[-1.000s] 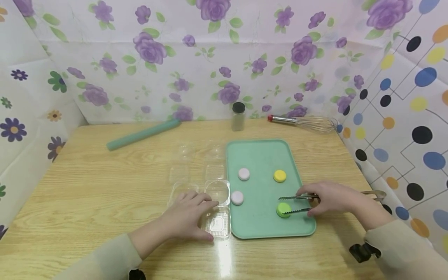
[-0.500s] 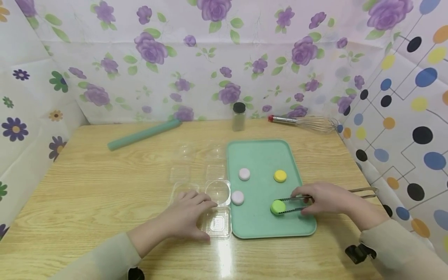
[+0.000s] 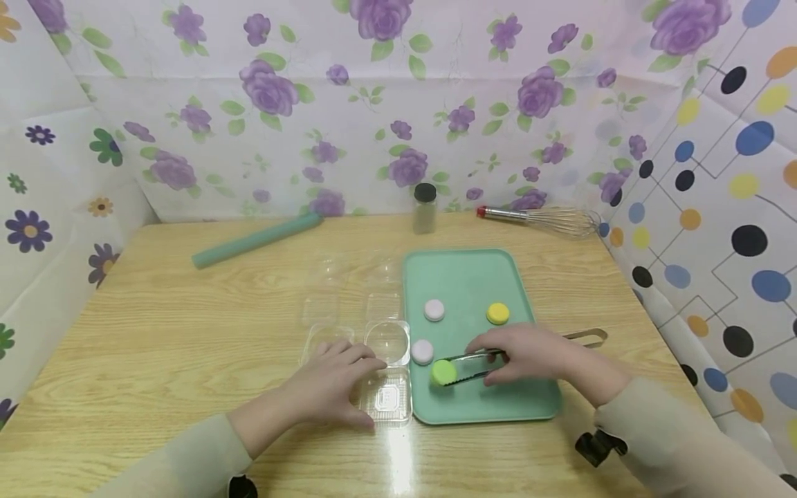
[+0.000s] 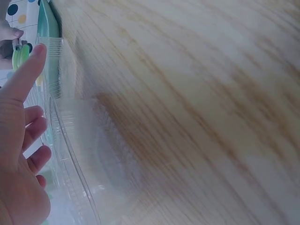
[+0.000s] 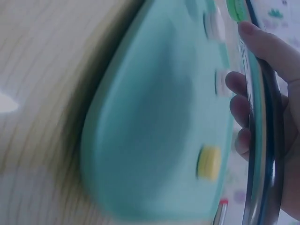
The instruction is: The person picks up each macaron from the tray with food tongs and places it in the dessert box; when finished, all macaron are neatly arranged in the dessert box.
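Observation:
My right hand grips metal tongs, thumb on one arm and fingers on the other. Between the toothed tips is a bright green macaron, held over the left part of the green tray. Two pale pink macarons, a nearer one and a farther one, lie along the tray's left side. A yellow macaron lies farther right. My left hand rests over the clear plastic container left of the tray, its fingers spread loosely. It covers the container's near left compartment.
Behind the container its clear lid lies opened out on the wooden table. A green rolling pin, a black-capped jar and a whisk stand or lie along the back edge.
The tongs have closed on the green macaron, lifted it and carried it leftward across the tray, toward the container. My left hand has stayed almost still.

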`<state>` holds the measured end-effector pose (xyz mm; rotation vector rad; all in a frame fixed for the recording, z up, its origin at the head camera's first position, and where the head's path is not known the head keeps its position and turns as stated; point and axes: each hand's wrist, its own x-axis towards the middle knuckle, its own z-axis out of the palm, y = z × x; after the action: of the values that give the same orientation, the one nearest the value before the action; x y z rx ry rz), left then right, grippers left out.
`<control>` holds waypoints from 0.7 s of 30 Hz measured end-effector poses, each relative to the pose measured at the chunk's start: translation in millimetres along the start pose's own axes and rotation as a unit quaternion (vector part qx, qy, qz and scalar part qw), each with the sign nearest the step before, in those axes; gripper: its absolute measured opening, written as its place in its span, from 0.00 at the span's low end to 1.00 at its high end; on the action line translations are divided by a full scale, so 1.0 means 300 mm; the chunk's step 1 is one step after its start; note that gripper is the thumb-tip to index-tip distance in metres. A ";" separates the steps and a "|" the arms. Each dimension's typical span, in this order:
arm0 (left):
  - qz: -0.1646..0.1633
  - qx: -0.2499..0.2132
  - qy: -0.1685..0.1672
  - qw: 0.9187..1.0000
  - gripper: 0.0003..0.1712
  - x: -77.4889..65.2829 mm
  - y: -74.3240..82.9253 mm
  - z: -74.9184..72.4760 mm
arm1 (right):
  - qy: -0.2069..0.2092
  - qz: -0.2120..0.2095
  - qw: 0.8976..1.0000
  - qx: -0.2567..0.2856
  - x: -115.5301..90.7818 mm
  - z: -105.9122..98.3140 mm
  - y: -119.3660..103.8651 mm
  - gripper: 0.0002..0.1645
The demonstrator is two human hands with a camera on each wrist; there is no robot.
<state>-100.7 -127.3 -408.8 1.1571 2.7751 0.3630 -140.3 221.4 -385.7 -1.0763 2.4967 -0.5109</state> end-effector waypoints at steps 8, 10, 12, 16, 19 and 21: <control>-0.007 -0.009 -0.002 1.000 0.49 0.001 -0.002 0.002 | 0.002 -0.058 0.998 -0.019 0.097 0.030 -0.100 0.26; -0.009 -0.014 -0.005 1.000 0.49 0.001 -0.001 0.002 | 0.005 -0.069 0.997 -0.027 0.114 0.035 -0.121 0.26; -0.011 -0.022 -0.006 1.000 0.49 0.002 0.000 0.002 | 0.006 -0.070 0.997 -0.032 0.129 0.040 -0.140 0.27; -0.013 -0.038 -0.007 0.999 0.49 0.001 0.001 0.002 | 0.008 -0.064 0.997 -0.048 0.151 0.053 -0.162 0.27; -0.016 -0.044 -0.008 0.999 0.49 0.002 0.002 0.003 | 0.009 -0.059 0.996 -0.070 0.162 0.065 -0.170 0.27; -0.016 -0.044 -0.009 0.999 0.50 0.002 0.001 0.005 | 0.008 -0.055 0.995 -0.086 0.166 0.071 -0.177 0.26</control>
<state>-100.7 -126.2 -410.1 1.0886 2.7297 0.4651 -129.7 146.3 -388.9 -1.2845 2.5435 -0.3391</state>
